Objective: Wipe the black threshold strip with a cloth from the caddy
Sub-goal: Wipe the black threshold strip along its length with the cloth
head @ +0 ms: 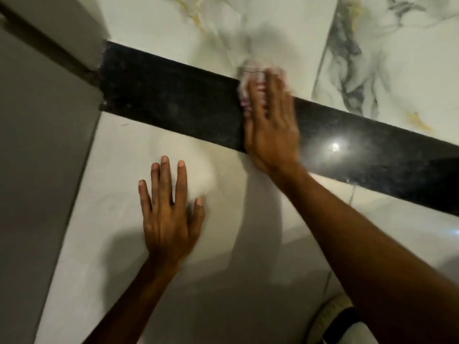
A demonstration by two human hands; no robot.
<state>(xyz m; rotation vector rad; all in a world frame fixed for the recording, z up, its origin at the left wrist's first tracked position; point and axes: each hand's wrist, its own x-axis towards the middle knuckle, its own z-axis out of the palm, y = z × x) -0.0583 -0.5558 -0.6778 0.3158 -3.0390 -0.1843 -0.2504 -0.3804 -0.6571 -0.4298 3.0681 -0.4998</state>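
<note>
- Polished black stone threshold strip (173,110) runs as a band across the pale marble-patterned floor tiles (139,256), from the grey door frame (44,120) at its left end down toward the right edge of the view.
- Right hand (272,130) lies flat across the strip near its middle, fingers stretched forward and pointing toward the strip's far edge, palm pressed down.
- Small pale cloth with pinkish marks (248,78) sits under those fingers, on the strip's far edge and spilling a little onto the veined tile (387,70) beyond; it is blurred, so its pattern is unclear.
- Grip of the right hand: open and flat, pinning the cloth against the strip rather than closing round it.
- Left hand (169,219) rests on the floor tile on the near side of the strip, apart from it, fingers spread, holding nothing.
- Strip to the left of the cloth looks dusty and speckled; to the right it shows a bright reflected light spot (335,146).
</note>
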